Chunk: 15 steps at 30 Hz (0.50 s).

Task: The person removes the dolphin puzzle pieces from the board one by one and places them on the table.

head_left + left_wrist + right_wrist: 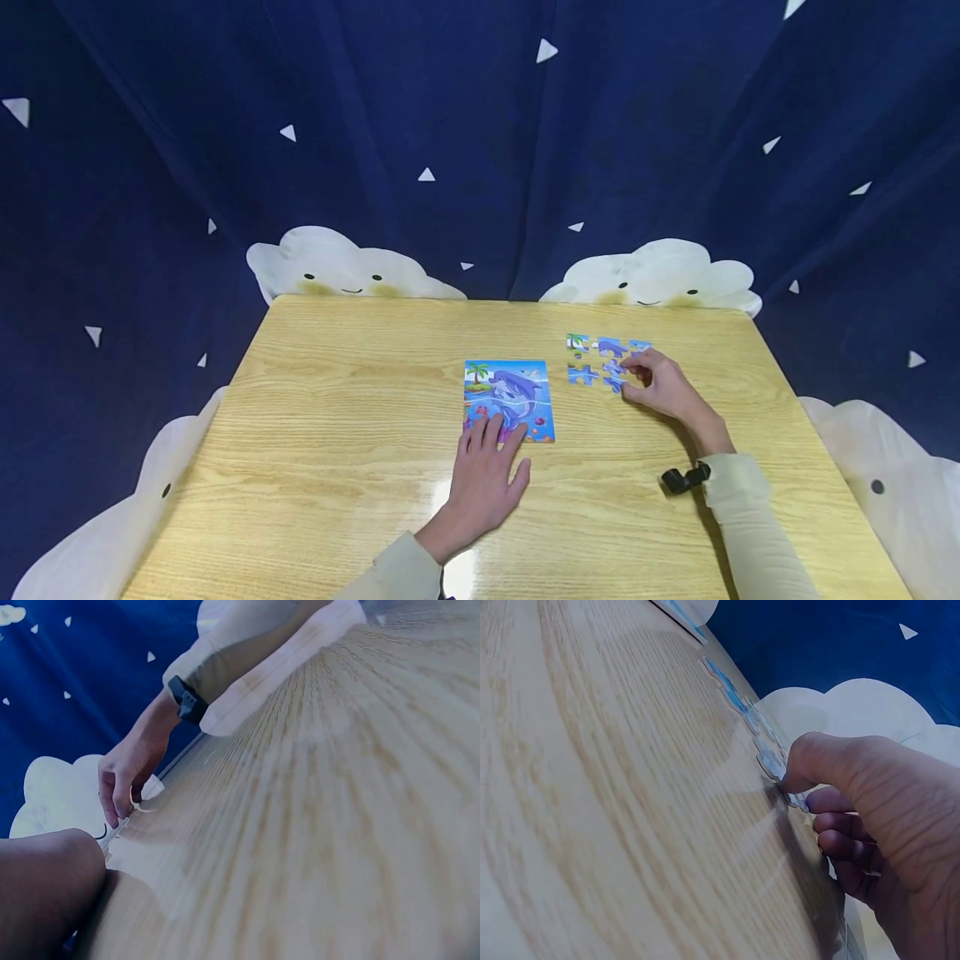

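A square dolphin picture (525,379) lies on the table, with a palm tree at its upper left. My left hand (483,492) rests its spread fingers on the picture's lower edge and covers part of it. To the right, my right hand (667,392) pinches a blue-purple jigsaw piece (614,373) between thumb and fingers. In the right wrist view that piece (769,759) sits low at the tabletop under the thumb. Around it lie a palm-tree piece (576,342), a dolphin piece (611,347) and a lower-left piece (581,375). The hand partly hides a piece at the upper right (640,344).
The wooden table (330,433) extends on all sides of the puzzle. Behind it hangs a dark blue curtain (480,100) with white triangles and clouds. A black wrist camera (684,479) is strapped at the right sleeve.
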{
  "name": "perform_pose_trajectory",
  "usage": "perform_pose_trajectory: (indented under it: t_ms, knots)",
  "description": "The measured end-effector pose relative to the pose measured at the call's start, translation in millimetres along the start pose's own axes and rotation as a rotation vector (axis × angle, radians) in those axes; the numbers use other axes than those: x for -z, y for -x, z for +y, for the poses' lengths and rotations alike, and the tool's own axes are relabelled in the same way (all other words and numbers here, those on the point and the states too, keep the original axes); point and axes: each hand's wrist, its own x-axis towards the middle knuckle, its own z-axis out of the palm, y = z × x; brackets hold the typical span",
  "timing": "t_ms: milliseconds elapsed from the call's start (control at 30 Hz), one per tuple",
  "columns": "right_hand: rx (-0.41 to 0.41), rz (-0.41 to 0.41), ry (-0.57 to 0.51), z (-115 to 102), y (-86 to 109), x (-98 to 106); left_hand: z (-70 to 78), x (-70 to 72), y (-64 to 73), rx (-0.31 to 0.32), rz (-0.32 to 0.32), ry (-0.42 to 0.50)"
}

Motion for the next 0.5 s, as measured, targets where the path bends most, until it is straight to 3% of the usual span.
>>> perform_pose_trajectory:
  t_ms: [267,367,500]
  knots:
    - [0.031,0.080,0.010,-7,6.0,-2,0.2,0.5,0.4,0.001,0.005,0.008]
    - [0.068,0.114,-0.007,-17,7.3,-5,0.7,1.1,0.2,-0.001,0.009,0.011]
    - [0.130,0.100,-0.083,-37,6.2,-13,1.5,2.7,-0.3,0.006,-0.006,0.018]
